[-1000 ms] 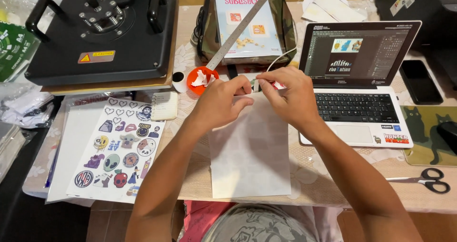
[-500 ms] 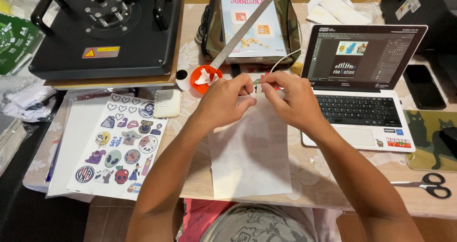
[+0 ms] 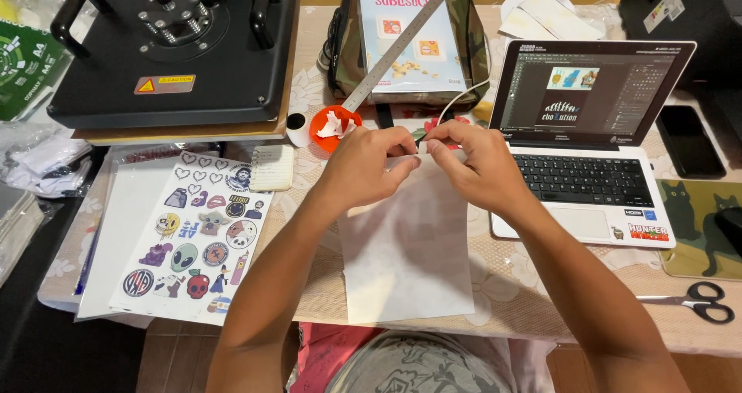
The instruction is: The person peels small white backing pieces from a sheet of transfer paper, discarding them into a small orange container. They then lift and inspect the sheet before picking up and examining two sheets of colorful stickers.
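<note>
A pale, translucent sheet of paper (image 3: pixel 406 250) lies on the table in front of me, reaching to the near edge. My left hand (image 3: pixel 363 165) and my right hand (image 3: pixel 471 169) both pinch its far top edge, fingertips almost touching at the middle. A small strip of the sheet's top edge shows between the fingers. What lies under the sheet is hidden.
A sticker sheet (image 3: pixel 197 234) lies left, with a small notepad (image 3: pixel 270 169). A black heat press (image 3: pixel 174 45) stands at back left, an orange dish (image 3: pixel 334 126) and metal ruler (image 3: pixel 402 41) behind my hands. An open laptop (image 3: pixel 587 146), phone (image 3: pixel 690 142) and scissors (image 3: pixel 696 302) are right.
Both hands have stayed at the sheet's top edge, with only small finger movements. The sheet has not shifted.
</note>
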